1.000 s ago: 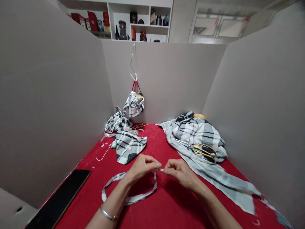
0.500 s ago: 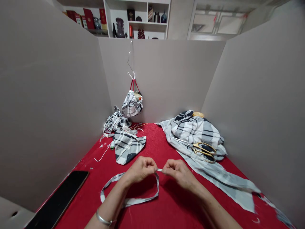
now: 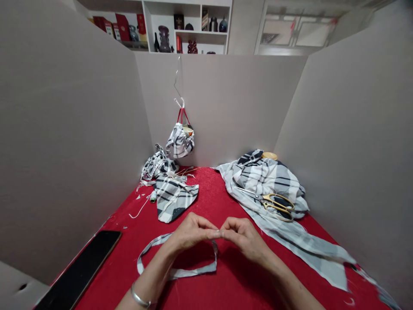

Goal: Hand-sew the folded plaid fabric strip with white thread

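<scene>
Hands: the left hand and right hand met at the fingertips above the table.
Fabric strip: lay looped on the table, passing beneath the left forearm and reaching up to the fingers.
Phone: lay at the near left edge.
Cloth piece: lay beyond the left hand, with the spool just left and the scrap heap behind.
Pouch: hung against the back partition.
Scissors: rested on the cloth pile, far right.
Shelves: stood behind the partition.
</scene>
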`<state>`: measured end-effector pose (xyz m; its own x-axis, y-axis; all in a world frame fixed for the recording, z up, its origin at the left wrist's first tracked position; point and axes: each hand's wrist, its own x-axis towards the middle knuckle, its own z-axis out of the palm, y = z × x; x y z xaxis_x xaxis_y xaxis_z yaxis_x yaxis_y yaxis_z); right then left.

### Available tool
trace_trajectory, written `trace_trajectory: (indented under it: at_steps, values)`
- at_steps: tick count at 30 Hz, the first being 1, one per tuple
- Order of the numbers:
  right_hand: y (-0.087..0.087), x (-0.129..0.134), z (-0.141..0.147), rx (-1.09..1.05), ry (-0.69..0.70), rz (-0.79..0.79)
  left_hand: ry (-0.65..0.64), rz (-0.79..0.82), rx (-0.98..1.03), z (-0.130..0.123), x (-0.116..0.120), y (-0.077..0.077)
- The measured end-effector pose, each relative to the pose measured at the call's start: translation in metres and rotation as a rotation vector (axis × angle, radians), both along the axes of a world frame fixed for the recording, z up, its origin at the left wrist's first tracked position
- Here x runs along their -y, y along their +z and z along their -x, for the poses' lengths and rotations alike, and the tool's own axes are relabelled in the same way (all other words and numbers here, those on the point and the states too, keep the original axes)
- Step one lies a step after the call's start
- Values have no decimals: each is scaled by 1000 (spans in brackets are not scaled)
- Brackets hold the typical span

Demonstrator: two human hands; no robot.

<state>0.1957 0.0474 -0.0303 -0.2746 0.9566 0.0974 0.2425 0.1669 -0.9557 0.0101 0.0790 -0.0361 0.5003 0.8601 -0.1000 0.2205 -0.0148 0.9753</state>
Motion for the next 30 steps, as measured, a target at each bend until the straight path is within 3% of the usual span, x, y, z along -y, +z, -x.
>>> trace_trajectory:
  at_steps: [4,11,14,17,21,30]
  values:
    - [2,0,-3,-87,33,40,28,-13,53,3,-2,-2]
    - [-3,-8,-6,-742,-38,330,106,47,86,8,-8,-10]
    - [-6,-12,-6,-877,4,380,127,82,98,8,-8,-12]
    - [-6,-14,-10,-870,-30,391,148,94,113,9,-10,-12]
    - [-6,-15,-15,-708,-131,357,163,134,145,11,-12,-12]
    - [-12,-17,-18,-507,-22,331,197,244,282,9,-12,-16]
